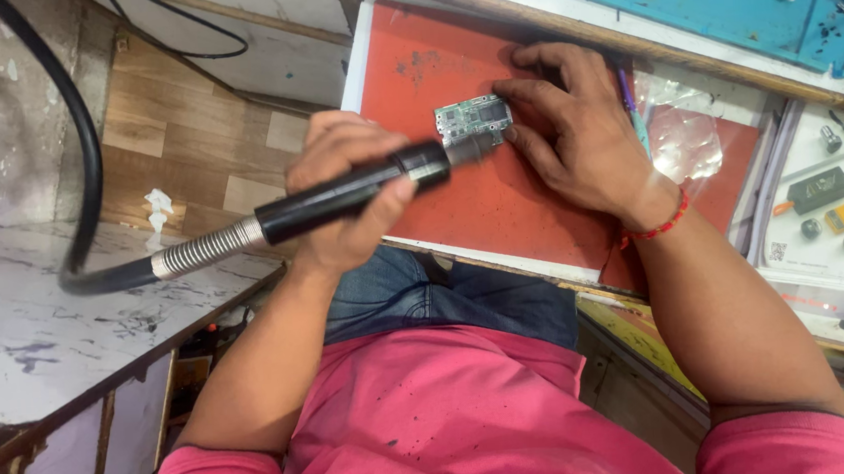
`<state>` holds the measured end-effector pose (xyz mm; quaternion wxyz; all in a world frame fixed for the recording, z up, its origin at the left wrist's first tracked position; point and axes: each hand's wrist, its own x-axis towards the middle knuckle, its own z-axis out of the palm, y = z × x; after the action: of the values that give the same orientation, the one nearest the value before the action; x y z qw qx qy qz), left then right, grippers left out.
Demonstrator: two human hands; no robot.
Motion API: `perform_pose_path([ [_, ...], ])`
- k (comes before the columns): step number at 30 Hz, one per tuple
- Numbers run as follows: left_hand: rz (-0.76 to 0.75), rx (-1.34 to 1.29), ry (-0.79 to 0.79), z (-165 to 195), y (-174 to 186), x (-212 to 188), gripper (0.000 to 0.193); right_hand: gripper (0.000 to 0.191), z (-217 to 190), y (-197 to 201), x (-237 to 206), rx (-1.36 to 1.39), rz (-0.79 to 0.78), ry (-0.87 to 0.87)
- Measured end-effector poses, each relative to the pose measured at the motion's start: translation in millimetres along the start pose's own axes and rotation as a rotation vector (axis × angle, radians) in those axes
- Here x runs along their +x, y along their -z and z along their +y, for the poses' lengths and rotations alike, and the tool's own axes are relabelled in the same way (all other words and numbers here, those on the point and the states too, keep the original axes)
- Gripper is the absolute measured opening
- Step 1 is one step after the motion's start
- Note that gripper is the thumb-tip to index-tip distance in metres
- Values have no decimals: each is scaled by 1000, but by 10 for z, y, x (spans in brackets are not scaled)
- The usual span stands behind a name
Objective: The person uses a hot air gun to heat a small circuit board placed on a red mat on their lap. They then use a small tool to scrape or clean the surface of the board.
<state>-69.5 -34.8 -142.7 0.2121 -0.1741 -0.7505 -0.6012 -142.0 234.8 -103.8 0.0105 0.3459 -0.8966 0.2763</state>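
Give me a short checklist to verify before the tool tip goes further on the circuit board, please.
1. Circuit board lies flat on the red mat: ok.
2. Right hand fingers press the board's edge: ok.
3. Left hand wraps the black handpiece: ok.
4. Nozzle end is over the board's lower edge: ok.
5. Nozzle touches the board: cannot tell.
6. Hose hangs free of the mat: ok.

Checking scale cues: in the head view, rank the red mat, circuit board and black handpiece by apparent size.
1. red mat
2. black handpiece, nearer the camera, so possibly flattered
3. circuit board
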Motion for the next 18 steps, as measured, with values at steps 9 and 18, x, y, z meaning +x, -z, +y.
perform_pose_path([
  [9, 100, 84, 162, 16, 5, -25, 30, 38, 36, 22, -30, 26, -7, -33],
  [18, -75, -19, -29, -18, -10, -4, 32, 39, 86, 7, -33, 18, -4, -11],
])
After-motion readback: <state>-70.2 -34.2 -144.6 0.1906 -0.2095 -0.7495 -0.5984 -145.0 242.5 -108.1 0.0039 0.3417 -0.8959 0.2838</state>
